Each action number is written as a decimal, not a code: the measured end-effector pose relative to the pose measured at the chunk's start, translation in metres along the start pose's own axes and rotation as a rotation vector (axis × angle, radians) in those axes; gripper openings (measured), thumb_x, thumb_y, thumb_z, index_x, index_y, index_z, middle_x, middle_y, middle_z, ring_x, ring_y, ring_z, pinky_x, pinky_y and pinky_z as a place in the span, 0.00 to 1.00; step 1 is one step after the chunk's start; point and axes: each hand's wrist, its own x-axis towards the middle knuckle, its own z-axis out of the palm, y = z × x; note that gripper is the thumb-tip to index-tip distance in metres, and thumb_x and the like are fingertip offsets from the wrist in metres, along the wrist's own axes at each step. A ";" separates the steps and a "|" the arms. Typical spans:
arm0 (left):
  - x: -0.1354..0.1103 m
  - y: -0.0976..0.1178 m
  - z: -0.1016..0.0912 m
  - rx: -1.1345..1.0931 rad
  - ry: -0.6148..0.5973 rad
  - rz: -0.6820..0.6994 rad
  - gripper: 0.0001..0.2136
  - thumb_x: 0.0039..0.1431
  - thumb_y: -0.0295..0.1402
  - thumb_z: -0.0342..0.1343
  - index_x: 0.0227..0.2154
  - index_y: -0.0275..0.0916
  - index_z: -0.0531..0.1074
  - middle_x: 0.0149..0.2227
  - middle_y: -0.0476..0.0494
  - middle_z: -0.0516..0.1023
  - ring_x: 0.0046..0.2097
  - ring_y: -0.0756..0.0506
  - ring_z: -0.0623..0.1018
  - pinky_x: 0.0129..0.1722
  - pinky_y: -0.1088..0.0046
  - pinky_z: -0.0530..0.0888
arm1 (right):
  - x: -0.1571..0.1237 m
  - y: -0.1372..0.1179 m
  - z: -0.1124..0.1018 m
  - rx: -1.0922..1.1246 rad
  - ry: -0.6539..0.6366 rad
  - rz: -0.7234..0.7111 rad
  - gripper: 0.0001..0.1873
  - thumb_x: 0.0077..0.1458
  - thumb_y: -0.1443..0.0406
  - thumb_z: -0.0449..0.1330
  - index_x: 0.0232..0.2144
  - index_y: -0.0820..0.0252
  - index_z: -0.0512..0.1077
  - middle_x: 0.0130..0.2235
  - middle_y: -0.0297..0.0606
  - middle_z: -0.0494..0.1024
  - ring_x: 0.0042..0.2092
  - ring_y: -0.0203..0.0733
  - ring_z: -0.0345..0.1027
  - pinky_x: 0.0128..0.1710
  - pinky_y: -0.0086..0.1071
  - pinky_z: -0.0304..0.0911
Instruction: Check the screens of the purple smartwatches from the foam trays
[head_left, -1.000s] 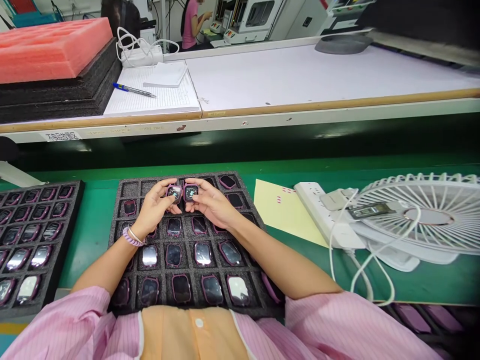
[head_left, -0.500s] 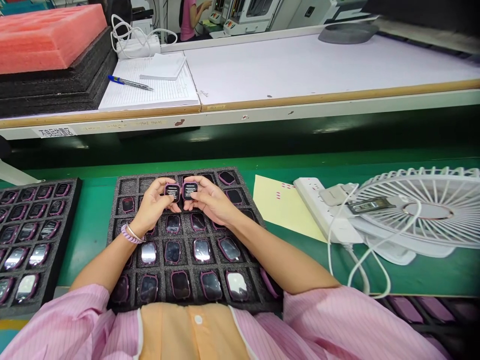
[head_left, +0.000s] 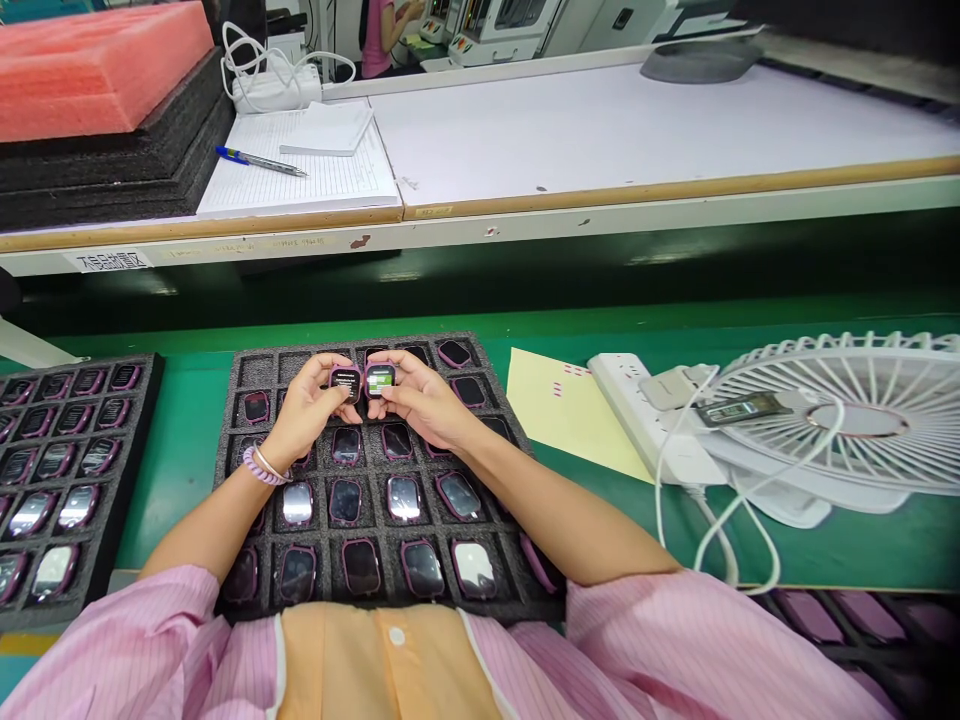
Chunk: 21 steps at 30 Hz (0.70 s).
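Note:
My left hand (head_left: 307, 410) is closed on a small purple-rimmed watch body (head_left: 346, 381) whose dark screen shows white text. My right hand (head_left: 421, 400) is closed on a second watch body (head_left: 380, 379) with a lit green and white screen. The two are held side by side above the far rows of a black foam tray (head_left: 256, 366). Several more purple watch bodies lie screen-up in the tray's pockets, such as one (head_left: 403, 497) below my hands. A few pockets at the far left are empty.
A second foam tray (head_left: 146, 375) of watch bodies lies at the left. To the right are a yellow sheet (head_left: 559, 415), a white power strip (head_left: 637, 420) and a white fan (head_left: 840, 420) lying flat. The raised shelf behind holds papers, a pen (head_left: 259, 162) and stacked foam (head_left: 97, 70).
The screen of the watch body in my right hand has turned from dark with white text to lit green and white. My hands have hardly moved.

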 end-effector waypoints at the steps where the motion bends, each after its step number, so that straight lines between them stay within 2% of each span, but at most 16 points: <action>1: 0.000 0.000 0.000 0.000 -0.001 -0.001 0.19 0.51 0.34 0.64 0.45 0.39 0.67 0.40 0.50 0.77 0.24 0.53 0.79 0.27 0.74 0.80 | 0.000 0.000 0.000 0.000 -0.001 -0.001 0.23 0.53 0.67 0.69 0.50 0.54 0.69 0.38 0.31 0.77 0.32 0.37 0.76 0.34 0.32 0.72; 7: -0.003 0.005 0.000 -0.046 -0.011 -0.015 0.19 0.50 0.34 0.61 0.46 0.39 0.68 0.40 0.49 0.78 0.26 0.51 0.80 0.31 0.72 0.80 | 0.001 0.000 0.000 0.006 0.001 -0.010 0.23 0.53 0.67 0.69 0.51 0.54 0.69 0.38 0.31 0.76 0.32 0.36 0.75 0.34 0.31 0.71; 14: -0.001 0.003 0.003 -0.058 0.015 0.003 0.25 0.45 0.29 0.63 0.49 0.40 0.68 0.46 0.47 0.78 0.28 0.51 0.81 0.33 0.72 0.81 | 0.002 0.003 0.000 -0.054 0.045 -0.046 0.27 0.48 0.71 0.70 0.50 0.53 0.69 0.39 0.30 0.75 0.31 0.34 0.73 0.32 0.29 0.68; 18: -0.002 0.005 0.004 -0.067 0.030 -0.053 0.20 0.53 0.36 0.62 0.48 0.38 0.69 0.38 0.48 0.79 0.25 0.49 0.81 0.30 0.71 0.80 | 0.005 0.003 0.000 0.035 0.082 0.006 0.20 0.54 0.61 0.70 0.47 0.55 0.70 0.37 0.31 0.76 0.27 0.34 0.69 0.27 0.31 0.68; 21: -0.003 0.007 0.003 -0.096 0.023 -0.069 0.19 0.56 0.39 0.60 0.48 0.37 0.70 0.34 0.49 0.78 0.25 0.47 0.82 0.30 0.69 0.81 | 0.005 0.002 -0.001 0.103 0.096 0.017 0.21 0.56 0.55 0.71 0.46 0.56 0.72 0.36 0.33 0.77 0.26 0.35 0.68 0.26 0.32 0.67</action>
